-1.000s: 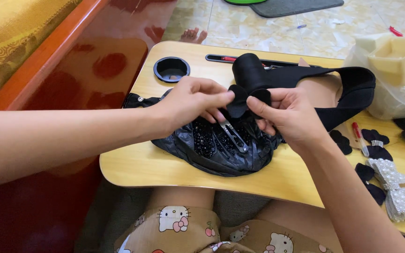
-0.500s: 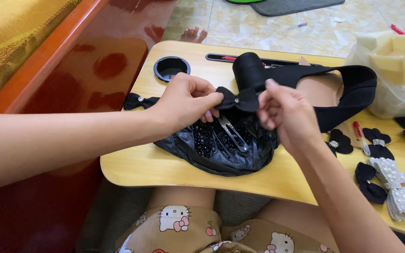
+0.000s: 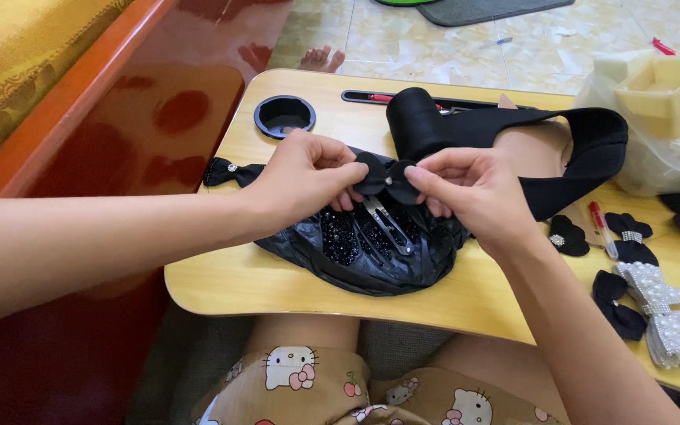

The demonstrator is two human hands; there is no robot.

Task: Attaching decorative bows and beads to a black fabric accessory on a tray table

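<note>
Fingers (image 3: 356,175) of both hands pinched shut on black fabric bow (image 3: 387,178), above bead bag (image 3: 371,252). Step: shaping bow. Next likely needs metal clip (image 3: 387,227).

You have only one view, from the camera on your head. It looks steeply down and forward over your lap, and it is close to the wooden lap table (image 3: 466,303), which fills the middle. Your left hand (image 3: 304,179) and right hand (image 3: 474,193) meet near the centre. The tiled floor (image 3: 450,47) is at the top edge, and your knees are at the bottom.
</note>
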